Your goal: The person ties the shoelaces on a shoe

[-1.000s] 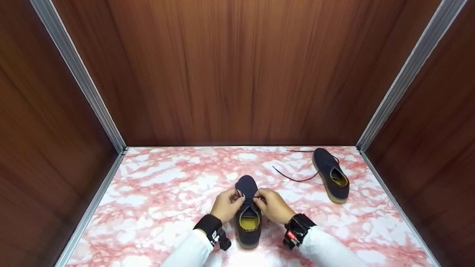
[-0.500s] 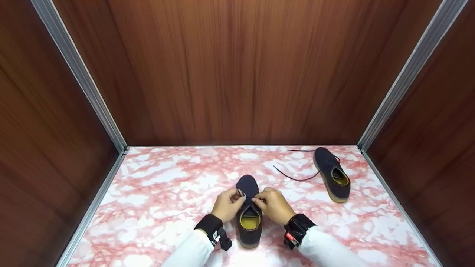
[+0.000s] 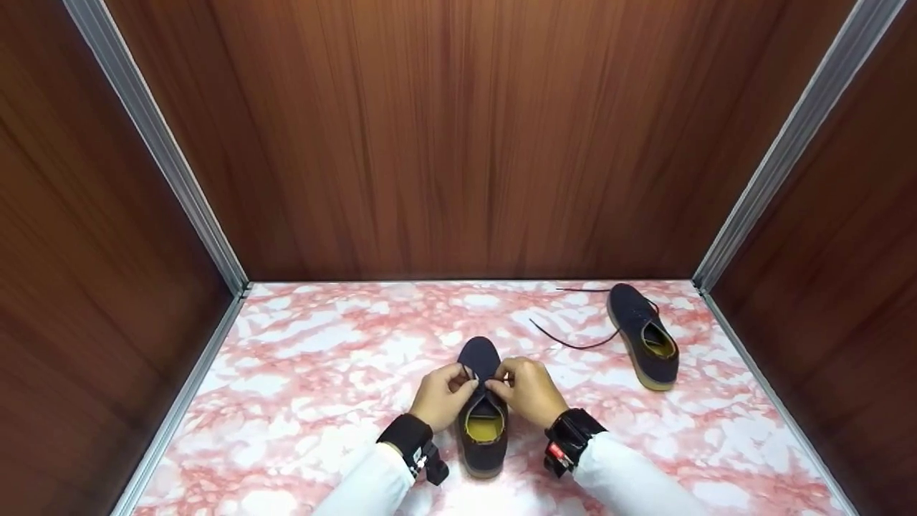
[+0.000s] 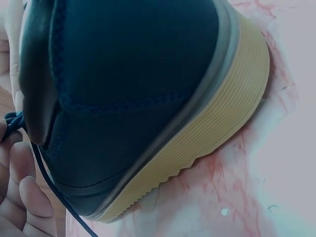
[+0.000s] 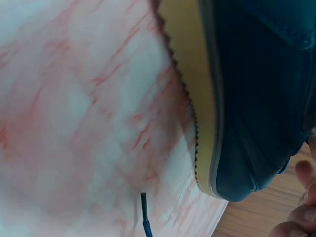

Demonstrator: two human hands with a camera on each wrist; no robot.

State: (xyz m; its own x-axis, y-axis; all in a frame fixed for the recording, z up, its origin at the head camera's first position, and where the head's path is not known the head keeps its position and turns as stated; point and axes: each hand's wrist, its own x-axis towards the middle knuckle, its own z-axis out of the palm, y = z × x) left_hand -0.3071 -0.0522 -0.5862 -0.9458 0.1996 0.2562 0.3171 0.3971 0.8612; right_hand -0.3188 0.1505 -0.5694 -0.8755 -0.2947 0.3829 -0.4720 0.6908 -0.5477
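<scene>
A dark navy lace-up shoe (image 3: pixel 484 459) with a yellow insole stands toe away between the two hands. At its lacing, my left hand (image 3: pixel 435 398) pinches a dark shoelace between thumb and forefinger. The left wrist view shows a bunched part of that shoelace (image 4: pixel 14 120) at the fingertips, with a loose length running down past the shoe's toe. Opposite, my right hand (image 3: pixel 534 390) pinches lace at the right side of the lacing, its forefinger arched. Right-hand fingers (image 5: pixel 306 212) appear only at the edge of the right wrist view, where their grip is mostly hidden.
A matching shoe (image 3: pixel 641 337) stands at the back right, its loose lace (image 3: pixel 573 347) trailing left over the pink-and-white marbled surface (image 3: pixel 322 401). Brown wood-grain panels (image 3: pixel 458 143) with grey metal corner strips enclose the back and sides.
The right hand's forefinger has lifted into a higher arch, and its fingertips have shifted slightly at the lacing. The left hand keeps its pinch, and both shoes stay in place.
</scene>
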